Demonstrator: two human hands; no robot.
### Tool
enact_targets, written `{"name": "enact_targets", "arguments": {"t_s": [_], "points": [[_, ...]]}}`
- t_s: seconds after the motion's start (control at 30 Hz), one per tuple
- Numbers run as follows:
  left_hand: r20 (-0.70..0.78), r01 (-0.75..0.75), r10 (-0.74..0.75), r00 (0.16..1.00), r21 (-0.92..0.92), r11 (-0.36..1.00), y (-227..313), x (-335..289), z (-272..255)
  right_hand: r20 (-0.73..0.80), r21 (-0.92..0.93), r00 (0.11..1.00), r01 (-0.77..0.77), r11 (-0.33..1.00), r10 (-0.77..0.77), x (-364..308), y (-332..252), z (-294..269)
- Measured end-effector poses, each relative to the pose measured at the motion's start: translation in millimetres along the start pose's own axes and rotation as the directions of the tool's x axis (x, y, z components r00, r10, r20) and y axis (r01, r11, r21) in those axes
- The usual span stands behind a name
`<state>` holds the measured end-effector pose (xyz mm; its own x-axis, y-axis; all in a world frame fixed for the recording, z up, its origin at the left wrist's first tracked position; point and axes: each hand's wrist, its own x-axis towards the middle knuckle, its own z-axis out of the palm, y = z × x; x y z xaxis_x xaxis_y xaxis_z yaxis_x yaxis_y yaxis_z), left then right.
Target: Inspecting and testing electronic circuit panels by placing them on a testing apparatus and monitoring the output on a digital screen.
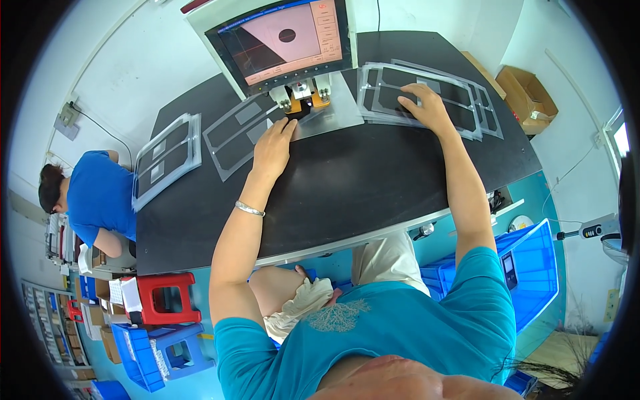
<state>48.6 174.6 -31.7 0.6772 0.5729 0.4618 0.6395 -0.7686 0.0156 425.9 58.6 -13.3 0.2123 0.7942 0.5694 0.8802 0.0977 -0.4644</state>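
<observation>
The left hand (272, 148) lies flat on the black table (347, 187), fingers together and stretched toward the far edge, their tips pressing the near end of a clear plastic frame sheet (239, 133). It clamps nothing. That sheet lies near the middle of the far edge, its long axis running slantwise from the near left up toward the small press head (301, 99) under the monitor (283, 40); its far end sits just beside the orange and metal parts of the head.

The right hand (423, 107) rests palm down, fingers spread, on a stack of clear frame sheets (427, 100) at the far right corner of the table. It holds nothing closed either. The stack's long axis runs roughly along the far edge, and the sheets are fanned slightly toward the right edge.

A second stack of frame sheets (167, 160) lies at the left edge, its long axis slanting like the single sheet's.

The monitor stands over the far edge and shows a pink field with a dark round spot and a column of orange buttons on its right. Beyond the far right corner an open brown cardboard box (527, 97) sits on the floor. Under the right edge stands a blue plastic crate (533, 267). Beyond the left edge are another person in a blue shirt (100, 200), a red stool (167, 297) and a blue stool (180, 350).
</observation>
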Motion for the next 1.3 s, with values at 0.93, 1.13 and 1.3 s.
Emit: {"name": "enact_targets", "arguments": {"t_s": [0.93, 1.13, 1.3], "points": [[-0.169, -0.277, 0.239, 0.956, -0.267, 0.923, 59.6, -20.7, -81.6, 0.537, 0.463, 0.803, -0.536, 0.706, 0.258, -5.1, -62.7, 15.4], [-0.483, 0.434, -0.286, 0.828, 0.227, 0.872, -132.8, -40.7, -57.3, 0.534, 0.44, 0.806, -0.521, 0.731, 0.254, -9.9, -72.2, -7.3], [-0.399, 0.785, -0.677, 0.619, 0.341, 0.517, -203.6, -92.7, -33.0, 0.709, 0.425, 0.695, -0.56, 0.711, 0.123, -12.1, -83.8, -11.6]]}}
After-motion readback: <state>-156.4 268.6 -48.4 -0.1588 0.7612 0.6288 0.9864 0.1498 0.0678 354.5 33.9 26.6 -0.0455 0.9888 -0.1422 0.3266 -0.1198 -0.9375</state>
